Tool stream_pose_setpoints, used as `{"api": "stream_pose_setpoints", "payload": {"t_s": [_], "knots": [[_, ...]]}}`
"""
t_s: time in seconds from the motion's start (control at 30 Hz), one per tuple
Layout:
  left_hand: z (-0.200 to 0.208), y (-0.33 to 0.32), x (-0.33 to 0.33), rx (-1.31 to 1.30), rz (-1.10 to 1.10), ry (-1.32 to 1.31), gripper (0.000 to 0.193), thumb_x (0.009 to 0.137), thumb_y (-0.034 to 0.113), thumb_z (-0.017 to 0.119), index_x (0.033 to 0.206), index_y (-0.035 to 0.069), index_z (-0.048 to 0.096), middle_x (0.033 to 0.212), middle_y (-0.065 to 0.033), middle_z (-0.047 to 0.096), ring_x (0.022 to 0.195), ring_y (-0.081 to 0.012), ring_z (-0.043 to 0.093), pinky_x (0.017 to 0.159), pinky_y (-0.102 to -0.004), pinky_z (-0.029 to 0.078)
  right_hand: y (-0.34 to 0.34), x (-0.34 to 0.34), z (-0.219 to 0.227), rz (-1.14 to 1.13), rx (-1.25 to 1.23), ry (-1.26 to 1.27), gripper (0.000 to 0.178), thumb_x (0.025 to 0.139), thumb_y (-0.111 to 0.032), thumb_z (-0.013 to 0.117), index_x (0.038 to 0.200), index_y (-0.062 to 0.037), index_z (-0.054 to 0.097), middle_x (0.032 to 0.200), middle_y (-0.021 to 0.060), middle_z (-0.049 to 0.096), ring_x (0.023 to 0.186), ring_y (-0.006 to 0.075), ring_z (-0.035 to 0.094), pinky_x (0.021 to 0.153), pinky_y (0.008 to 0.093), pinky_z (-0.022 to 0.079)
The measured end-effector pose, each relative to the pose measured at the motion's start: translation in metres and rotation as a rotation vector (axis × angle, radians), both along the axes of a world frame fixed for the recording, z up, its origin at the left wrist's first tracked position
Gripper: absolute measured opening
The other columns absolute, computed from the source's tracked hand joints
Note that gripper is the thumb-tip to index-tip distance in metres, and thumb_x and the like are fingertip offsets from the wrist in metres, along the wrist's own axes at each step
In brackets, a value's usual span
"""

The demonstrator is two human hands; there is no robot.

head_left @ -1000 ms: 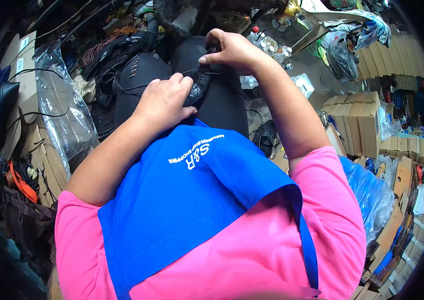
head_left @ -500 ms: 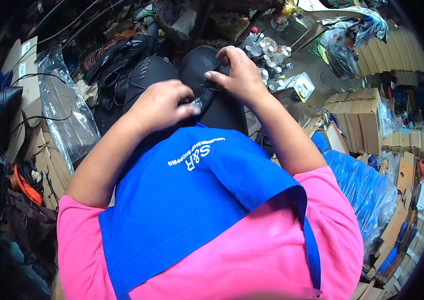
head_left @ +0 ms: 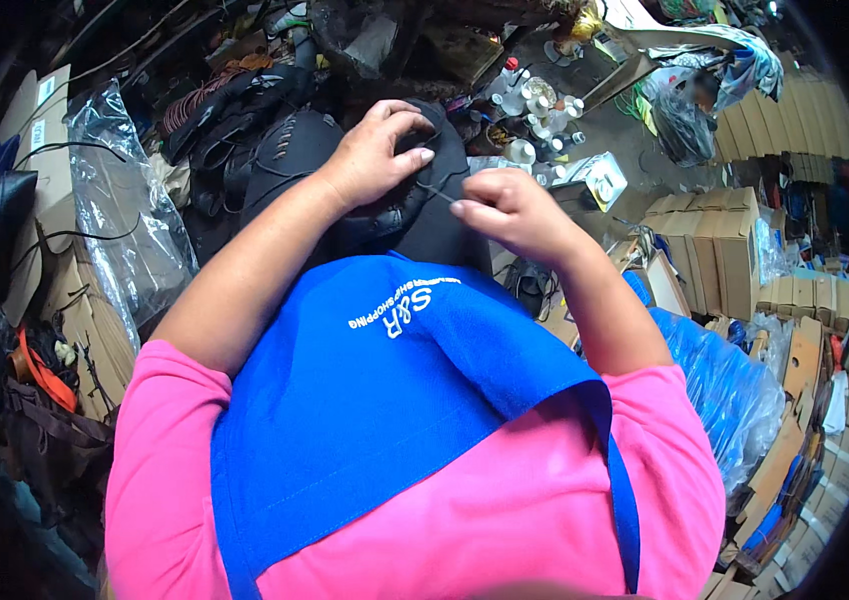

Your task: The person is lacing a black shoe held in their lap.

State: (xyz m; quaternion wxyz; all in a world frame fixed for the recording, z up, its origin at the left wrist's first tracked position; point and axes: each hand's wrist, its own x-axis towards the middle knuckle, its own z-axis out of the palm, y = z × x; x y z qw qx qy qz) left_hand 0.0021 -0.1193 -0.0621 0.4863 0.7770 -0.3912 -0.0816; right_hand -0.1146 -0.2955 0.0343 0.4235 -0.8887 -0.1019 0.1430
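A black piece that looks like a shoe (head_left: 375, 222) rests across my lap. My left hand (head_left: 382, 155) lies on it, its fingers curled around the far edge and its thumb pressing the near side. To the right, my right hand (head_left: 513, 212) is closed in a pinch. From its fingertips a thin dark thread (head_left: 437, 190) runs back to the shoe below my left thumb. Part of the shoe is hidden under my left hand. On the dark cloth (head_left: 285, 165) over my left leg there is a row of pale stitches.
Clear plastic sheeting (head_left: 135, 215) and cardboard stand at the left. Several bottles (head_left: 535, 105) and a white container (head_left: 593, 180) sit ahead on the right. Cardboard boxes (head_left: 710, 235) and a blue plastic-wrapped bundle (head_left: 720, 385) are at the right. Black items are heaped beyond my left arm.
My left hand has moved forward and right onto the shoe's far part. My right hand has come back and out to the right, with the thread now stretched from it.
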Motion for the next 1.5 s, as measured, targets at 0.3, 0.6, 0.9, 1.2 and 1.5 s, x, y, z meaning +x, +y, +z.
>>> {"api": "stream_pose_setpoints", "payload": {"t_s": [0.3, 0.6, 0.9, 1.2, 1.5], "knots": [[0.046, 0.006, 0.041, 0.276, -0.312, 0.073, 0.026, 0.077, 0.012, 0.070, 0.100, 0.004, 0.063, 0.107, -0.0073, 0.055, 0.104, -0.0204, 0.053, 0.093, -0.0320, 0.042, -0.001, 0.012, -0.011, -0.097, -0.232, -0.179, 0.021, 0.078, -0.012, 0.064, 0.097, -0.0099, 0.070, 0.087, 0.0132, 0.061, 0.081, 0.0305, 0.062, 0.073, 0.0362, 0.051], [0.051, 0.012, 0.046, 0.248, -0.465, 0.377, 0.022, 0.078, 0.007, 0.066, 0.099, 0.003, 0.066, 0.100, -0.0079, 0.061, 0.099, -0.0199, 0.057, 0.092, -0.0321, 0.043, 0.009, 0.021, 0.001, -0.069, -0.393, -0.158, 0.023, 0.074, -0.015, 0.060, 0.094, -0.0080, 0.071, 0.087, 0.0155, 0.062, 0.084, 0.0311, 0.062, 0.078, 0.0377, 0.051], [0.045, 0.011, 0.050, 0.244, -0.490, 0.355, 0.023, 0.078, 0.009, 0.066, 0.101, 0.006, 0.068, 0.098, -0.0084, 0.061, 0.099, -0.0215, 0.057, 0.092, -0.0327, 0.043, 0.025, 0.027, 0.013, -0.039, -0.568, -0.142, 0.023, 0.074, -0.015, 0.059, 0.090, -0.0063, 0.072, 0.084, 0.0159, 0.065, 0.082, 0.0317, 0.064, 0.078, 0.0388, 0.051], [0.043, 0.008, 0.050, 0.270, -0.493, 0.252, 0.026, 0.077, 0.011, 0.068, 0.104, 0.008, 0.067, 0.098, -0.0085, 0.058, 0.101, -0.0232, 0.055, 0.094, -0.0336, 0.041, 0.006, 0.029, -0.015, -0.063, -0.297, -0.170, 0.021, 0.075, -0.012, 0.067, 0.096, -0.0129, 0.072, 0.084, 0.0120, 0.064, 0.082, 0.0270, 0.064, 0.076, 0.0350, 0.051], [0.046, 0.012, 0.048, 0.330, -0.504, 0.171, 0.038, 0.072, 0.007, 0.072, 0.109, 0.010, 0.066, 0.104, -0.0083, 0.055, 0.104, -0.0244, 0.054, 0.095, -0.0335, 0.041, -0.024, 0.043, -0.021, 0.000, -0.022, 0.176, 0.024, 0.083, -0.011, 0.065, 0.105, -0.0163, 0.071, 0.082, 0.0007, 0.052, 0.084, 0.0125, 0.051, 0.078, 0.0268, 0.042]]}}
